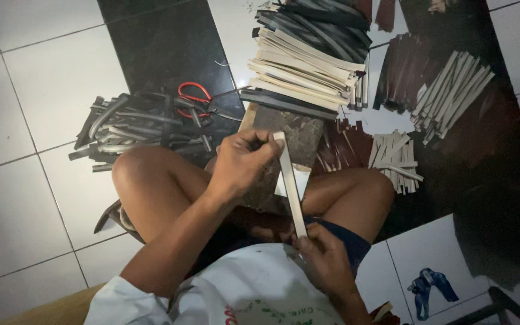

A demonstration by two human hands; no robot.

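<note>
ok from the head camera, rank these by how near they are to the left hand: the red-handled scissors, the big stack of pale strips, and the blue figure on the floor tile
1. Red-handled scissors: just up and left of the left hand, by the dark scraps.
2. Big stack of pale strips: farther up, beyond the wooden block.
3. Blue figure: farthest, lower right on a white tile.

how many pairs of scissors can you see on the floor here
1. The red-handled scissors lie on the floor beyond the person's left knee, at the right edge of the pile of dark strips. More could be hidden under the strip piles; the picture is dim.
</note>
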